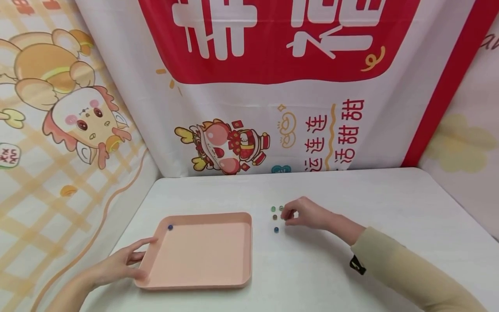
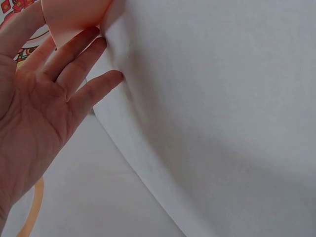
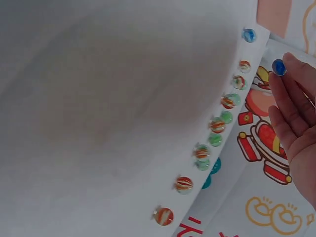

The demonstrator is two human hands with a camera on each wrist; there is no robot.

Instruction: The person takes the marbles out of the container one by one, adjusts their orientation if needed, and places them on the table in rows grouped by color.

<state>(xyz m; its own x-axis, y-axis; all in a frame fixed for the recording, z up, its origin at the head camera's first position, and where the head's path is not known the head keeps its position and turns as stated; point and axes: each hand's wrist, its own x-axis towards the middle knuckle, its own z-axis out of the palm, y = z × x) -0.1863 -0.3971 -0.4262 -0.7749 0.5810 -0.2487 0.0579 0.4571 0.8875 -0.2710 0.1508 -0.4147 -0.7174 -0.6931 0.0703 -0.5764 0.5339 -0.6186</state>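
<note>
My left hand [image 1: 113,265] rests against the left side of a pink tray [image 1: 210,286], fingers spread, thumb by the near corner. In the left wrist view, fairly straight fingers touch the tray [image 2: 79,17]. A dark blue marble [image 1: 170,227] lies in the tray's far left corner. Right of the tray, my right hand [image 1: 309,214] hovers over the table beside loose marbles. Its thumb and a finger pinch a blue marble [image 3: 279,67] in the right wrist view. Nearby lie a green marble [image 1: 273,209], a brownish marble [image 1: 274,217] and another blue marble [image 1: 276,229].
Several orange-striped and green marbles run in an uneven row in the right wrist view, with a striped marble [image 3: 184,184] toward one end. A white table [image 1: 351,277] holds everything. Behind it hangs a printed red and white cloth [image 1: 249,99].
</note>
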